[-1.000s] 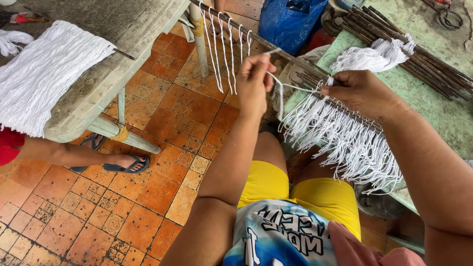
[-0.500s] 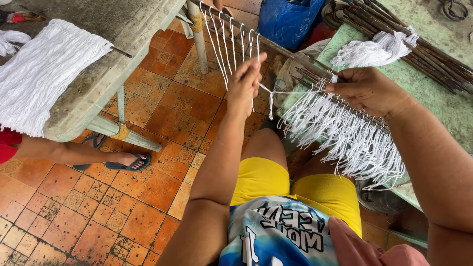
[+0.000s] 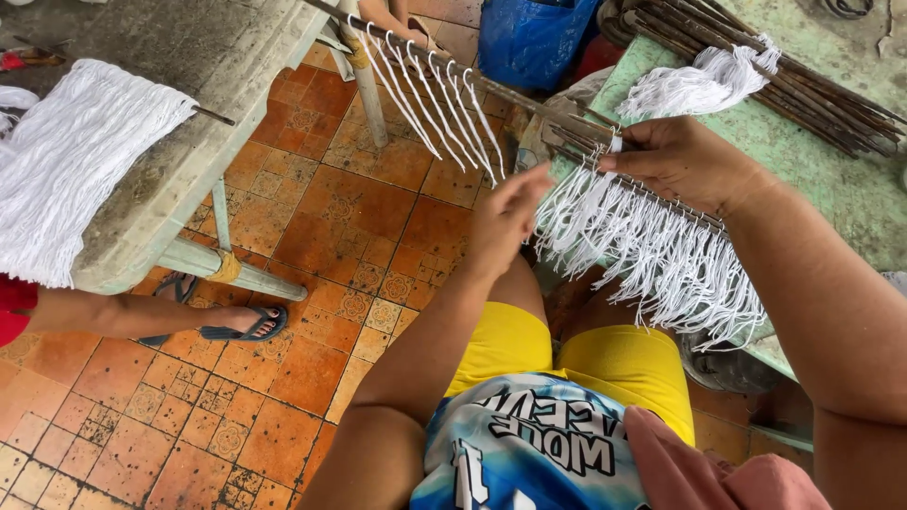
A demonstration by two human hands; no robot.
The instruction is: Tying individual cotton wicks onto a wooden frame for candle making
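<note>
Head view: left hand (image 3: 505, 215) has lowered, open beside white strands (image 3: 652, 250).

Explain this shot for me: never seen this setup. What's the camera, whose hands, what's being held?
One picture, from a camera worn on a person's head, looking down at their own lap and arms. No machine here, just two bare hands. The right hand pinches the top of a thin metal rod hung with a fringe of white cotton strings. The left hand is open, fingers straight, brushing the fringe's near edge. A second rod with looped strings runs behind. On the green table lie a bundle of bare rods and a loose white string tuft. On the grey bench at left lies a finished white fringe. Another person's sandalled foot rests on the orange tiles.
</note>
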